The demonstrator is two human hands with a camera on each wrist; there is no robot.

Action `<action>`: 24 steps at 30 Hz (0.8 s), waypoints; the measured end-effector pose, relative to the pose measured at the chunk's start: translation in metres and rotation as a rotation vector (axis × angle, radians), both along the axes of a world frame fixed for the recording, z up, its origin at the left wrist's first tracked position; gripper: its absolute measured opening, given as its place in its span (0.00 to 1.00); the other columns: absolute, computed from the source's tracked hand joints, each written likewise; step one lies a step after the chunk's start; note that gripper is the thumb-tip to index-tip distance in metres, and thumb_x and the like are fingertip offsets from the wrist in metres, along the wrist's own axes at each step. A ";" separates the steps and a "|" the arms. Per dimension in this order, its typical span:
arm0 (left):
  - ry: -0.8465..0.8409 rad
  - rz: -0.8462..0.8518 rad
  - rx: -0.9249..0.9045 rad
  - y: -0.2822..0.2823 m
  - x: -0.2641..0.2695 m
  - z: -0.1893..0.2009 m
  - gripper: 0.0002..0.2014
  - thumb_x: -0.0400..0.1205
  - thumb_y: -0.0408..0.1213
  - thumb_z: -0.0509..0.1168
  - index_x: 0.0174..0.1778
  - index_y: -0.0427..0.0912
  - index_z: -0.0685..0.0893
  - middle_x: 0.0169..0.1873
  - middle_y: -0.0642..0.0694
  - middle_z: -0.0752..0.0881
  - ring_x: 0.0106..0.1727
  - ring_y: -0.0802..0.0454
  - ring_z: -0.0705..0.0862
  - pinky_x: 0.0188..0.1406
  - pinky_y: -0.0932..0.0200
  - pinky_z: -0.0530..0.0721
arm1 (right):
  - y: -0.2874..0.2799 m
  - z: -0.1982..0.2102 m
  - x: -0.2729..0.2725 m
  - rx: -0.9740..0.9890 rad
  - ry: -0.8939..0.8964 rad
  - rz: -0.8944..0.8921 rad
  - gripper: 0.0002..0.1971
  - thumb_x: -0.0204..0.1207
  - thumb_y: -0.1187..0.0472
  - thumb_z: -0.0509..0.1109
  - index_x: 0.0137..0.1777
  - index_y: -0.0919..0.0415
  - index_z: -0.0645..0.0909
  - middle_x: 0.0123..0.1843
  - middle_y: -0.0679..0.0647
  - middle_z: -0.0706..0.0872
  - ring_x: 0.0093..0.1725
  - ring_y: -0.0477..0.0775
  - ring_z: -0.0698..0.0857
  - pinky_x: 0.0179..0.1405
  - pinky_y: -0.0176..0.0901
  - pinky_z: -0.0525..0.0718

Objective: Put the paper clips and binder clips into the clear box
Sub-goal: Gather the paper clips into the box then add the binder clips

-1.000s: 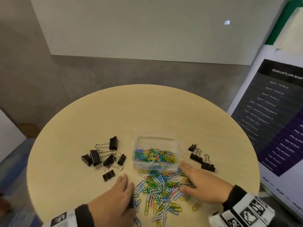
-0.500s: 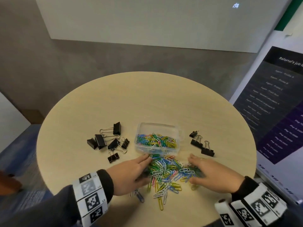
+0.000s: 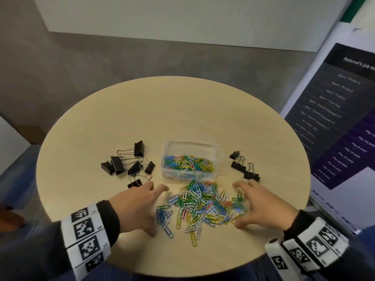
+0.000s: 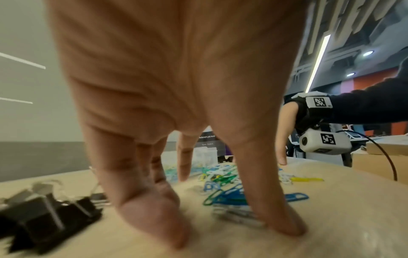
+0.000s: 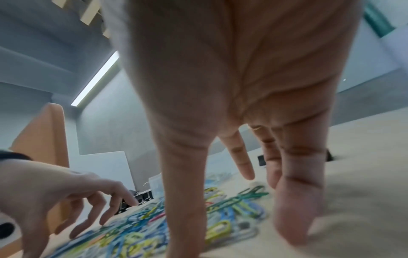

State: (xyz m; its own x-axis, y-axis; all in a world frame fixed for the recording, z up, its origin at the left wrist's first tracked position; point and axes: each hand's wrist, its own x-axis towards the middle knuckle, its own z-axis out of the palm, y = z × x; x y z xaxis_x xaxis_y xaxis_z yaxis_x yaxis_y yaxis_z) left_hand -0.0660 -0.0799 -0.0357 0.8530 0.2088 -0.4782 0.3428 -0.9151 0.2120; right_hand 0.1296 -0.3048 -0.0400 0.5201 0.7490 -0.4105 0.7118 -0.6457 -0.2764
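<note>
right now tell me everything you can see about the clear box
The clear box is a small rectangular container of see-through plastic, open on top, no lid visible. It sits upright on the round table, near its middle. It is partly filled with coloured paper clips. The loose pile of clips lies just in front of its near wall. Neither hand touches it.

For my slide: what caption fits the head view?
Both hands flank loose paper clips before a part-filled clear box.
</note>
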 end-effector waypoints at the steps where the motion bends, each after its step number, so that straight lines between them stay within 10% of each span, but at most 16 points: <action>1: -0.010 -0.007 -0.018 -0.002 0.004 -0.002 0.51 0.67 0.55 0.77 0.80 0.59 0.52 0.66 0.52 0.72 0.56 0.55 0.78 0.53 0.63 0.79 | 0.006 -0.001 -0.002 0.015 0.001 0.011 0.52 0.57 0.42 0.82 0.79 0.50 0.59 0.64 0.49 0.69 0.61 0.50 0.75 0.58 0.39 0.75; 10: -0.124 -0.111 0.023 -0.025 0.049 -0.003 0.37 0.72 0.52 0.75 0.75 0.50 0.66 0.66 0.44 0.76 0.61 0.44 0.81 0.62 0.50 0.81 | 0.051 -0.004 -0.017 0.110 -0.085 0.142 0.19 0.69 0.53 0.77 0.58 0.53 0.78 0.49 0.48 0.74 0.51 0.50 0.75 0.45 0.41 0.70; 24: -0.169 -0.340 0.122 -0.030 0.056 -0.005 0.31 0.78 0.47 0.69 0.76 0.57 0.66 0.71 0.45 0.66 0.72 0.44 0.68 0.65 0.47 0.78 | 0.057 0.031 0.025 0.459 0.251 -0.020 0.04 0.71 0.63 0.76 0.43 0.54 0.88 0.31 0.52 0.91 0.32 0.46 0.88 0.44 0.49 0.87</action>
State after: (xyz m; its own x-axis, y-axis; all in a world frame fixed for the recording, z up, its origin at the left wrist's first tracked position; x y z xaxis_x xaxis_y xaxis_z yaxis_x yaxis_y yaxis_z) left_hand -0.0095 -0.1099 -0.0406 0.9480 -0.0526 -0.3140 -0.0144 -0.9923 0.1227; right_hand 0.1543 -0.2476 -0.0086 0.4639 0.8720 -0.1564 0.5758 -0.4309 -0.6948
